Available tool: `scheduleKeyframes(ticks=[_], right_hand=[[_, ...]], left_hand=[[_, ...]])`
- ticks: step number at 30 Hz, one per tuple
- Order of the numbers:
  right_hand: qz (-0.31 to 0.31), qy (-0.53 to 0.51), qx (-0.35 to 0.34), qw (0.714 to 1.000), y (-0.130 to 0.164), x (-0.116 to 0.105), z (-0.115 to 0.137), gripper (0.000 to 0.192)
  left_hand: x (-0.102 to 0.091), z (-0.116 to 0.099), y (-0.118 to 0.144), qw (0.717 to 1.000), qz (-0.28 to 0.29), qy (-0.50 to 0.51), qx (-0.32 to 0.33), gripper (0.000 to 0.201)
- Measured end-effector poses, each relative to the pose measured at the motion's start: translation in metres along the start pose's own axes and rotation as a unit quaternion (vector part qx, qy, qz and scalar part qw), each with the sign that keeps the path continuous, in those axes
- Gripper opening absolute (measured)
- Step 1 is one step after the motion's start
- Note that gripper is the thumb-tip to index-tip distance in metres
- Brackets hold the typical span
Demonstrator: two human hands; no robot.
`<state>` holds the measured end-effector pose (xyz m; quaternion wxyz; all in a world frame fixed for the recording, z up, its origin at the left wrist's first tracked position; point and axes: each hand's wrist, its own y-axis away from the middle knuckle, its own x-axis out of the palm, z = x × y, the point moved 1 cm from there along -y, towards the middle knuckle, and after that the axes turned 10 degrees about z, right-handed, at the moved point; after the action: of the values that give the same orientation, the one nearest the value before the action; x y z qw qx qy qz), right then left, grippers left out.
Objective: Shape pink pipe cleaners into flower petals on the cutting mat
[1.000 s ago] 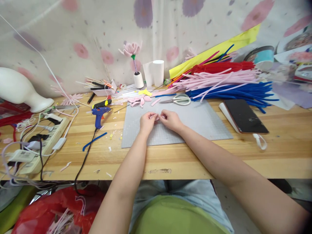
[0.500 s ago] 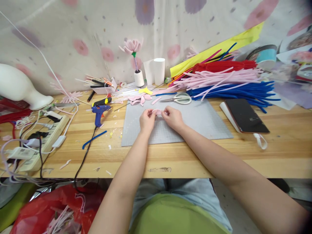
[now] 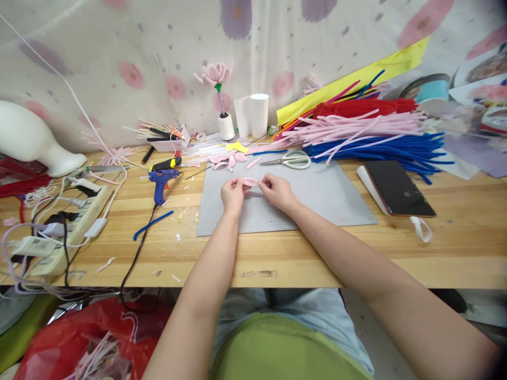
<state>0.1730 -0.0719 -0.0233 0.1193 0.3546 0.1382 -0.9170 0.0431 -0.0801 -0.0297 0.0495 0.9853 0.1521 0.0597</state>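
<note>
Between my two hands, over the grey cutting mat, is a small loop of pink pipe cleaner. My left hand pinches its left end. The fingers of my right hand are closed on its right end. Just beyond my hands lie several pink pipe-cleaner petals and a short pink piece. A pair of scissors with pale handles rests at the mat's back edge. Further back, a pink pipe-cleaner flower stands in a white holder.
On the left are a blue glue gun, a blue pipe cleaner and a power strip with tangled cables. Bundles of pink and blue pipe cleaners fill the back right, near a phone. A red bag sits below the table edge.
My left hand has shifted a little to the left, and more of the pink loop shows between my fingers. The right hand stays nearly in place.
</note>
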Motion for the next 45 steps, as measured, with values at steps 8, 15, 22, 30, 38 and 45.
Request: scheduleKeyframes(ticks=[8, 15, 22, 30, 38, 45], right_hand=[[-0.013, -0.105, -0.010, 0.994, -0.004, 0.004, -0.009, 0.022], [-0.001, -0.072, 0.004, 0.997, -0.004, 0.001, -0.010, 0.021], [0.010, -0.104, 0.008, 0.995, -0.007, 0.004, -0.007, 0.020], [0.010, -0.130, 0.010, 0.991, -0.006, 0.006, -0.009, 0.022], [-0.007, -0.147, 0.044, 0.988, -0.007, 0.004, -0.014, 0.024], [0.049, -0.163, 0.001, 0.986, -0.006, 0.004, -0.010, 0.022]], left_hand=[[-0.002, -0.006, 0.000, 0.998, 0.037, 0.039, -0.024, 0.014], [-0.003, 0.001, -0.002, 0.998, 0.059, -0.014, 0.000, 0.012], [0.000, -0.007, 0.003, 0.998, 0.019, 0.052, -0.029, 0.011], [0.000, -0.002, 0.000, 1.000, 0.009, 0.019, 0.005, 0.015], [0.002, 0.001, 0.003, 0.989, 0.143, -0.034, 0.007, 0.024], [0.001, -0.001, 0.004, 0.990, 0.141, -0.025, -0.003, 0.018]])
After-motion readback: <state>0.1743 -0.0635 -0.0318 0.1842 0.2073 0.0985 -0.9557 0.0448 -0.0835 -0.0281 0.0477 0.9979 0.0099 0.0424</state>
